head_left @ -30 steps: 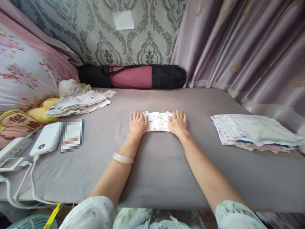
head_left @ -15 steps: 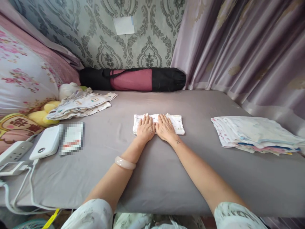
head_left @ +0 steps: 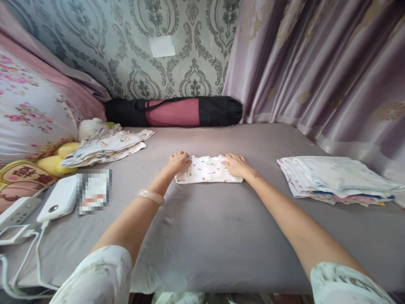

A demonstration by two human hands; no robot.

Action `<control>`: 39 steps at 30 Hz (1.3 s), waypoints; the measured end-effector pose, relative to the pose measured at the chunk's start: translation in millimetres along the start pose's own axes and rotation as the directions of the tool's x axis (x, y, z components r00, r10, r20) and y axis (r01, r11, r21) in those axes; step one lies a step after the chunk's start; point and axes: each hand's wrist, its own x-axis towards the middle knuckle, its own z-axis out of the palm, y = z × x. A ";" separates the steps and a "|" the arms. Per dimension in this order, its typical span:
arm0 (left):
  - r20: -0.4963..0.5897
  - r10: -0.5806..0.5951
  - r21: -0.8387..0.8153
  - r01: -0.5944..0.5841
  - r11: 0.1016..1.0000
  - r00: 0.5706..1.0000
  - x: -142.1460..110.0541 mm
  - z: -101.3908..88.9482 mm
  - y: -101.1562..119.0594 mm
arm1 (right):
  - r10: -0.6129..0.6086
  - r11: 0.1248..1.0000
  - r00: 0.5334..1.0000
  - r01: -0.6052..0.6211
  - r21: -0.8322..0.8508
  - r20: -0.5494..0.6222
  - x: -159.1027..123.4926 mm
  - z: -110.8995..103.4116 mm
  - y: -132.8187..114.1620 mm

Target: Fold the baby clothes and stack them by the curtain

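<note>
A small folded white cloth (head_left: 207, 169) with a tiny coloured print lies flat on the grey sheet in front of me. It looks like a baby garment, but folded up I cannot tell for sure. My left hand (head_left: 179, 162) rests on its left end, palm down, fingers pointing away from me and partly past the edge. Over the right end lies my right hand (head_left: 236, 164), palm down with the fingers stretched out and the thumb apart. The middle of the cloth shows between the two hands. A pale bangle (head_left: 151, 196) circles my left wrist.
To the right sits a stack of folded cloths (head_left: 335, 175). Loose printed garments (head_left: 107, 145) lie at the left, near plush toys (head_left: 53, 162). A power bank (head_left: 58, 198), a power strip (head_left: 20, 211) and cables are at the front left. A black and pink rolled bag (head_left: 172, 112) lies along the wall.
My hands have slid apart from the middle of the cloth to its left and right ends, uncovering its printed middle. The view has tilted up slightly.
</note>
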 end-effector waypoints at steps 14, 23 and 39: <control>0.209 0.097 -0.291 -0.033 0.956 0.973 33.1 -19.0 -29.1 | 0.016 1.000 0.993 -0.018 0.009 0.117 26.9 -23.5 8.3; 0.142 0.141 -0.511 -0.049 0.858 0.980 11.0 -39.0 -32.1 | -0.058 0.983 0.993 0.039 0.180 0.099 13.8 -51.9 11.7; -0.467 0.167 -0.319 -0.342 0.884 0.869 -25.4 -65.5 -26.8 | -0.165 0.969 0.892 0.225 0.097 -0.420 -23.8 -75.8 12.0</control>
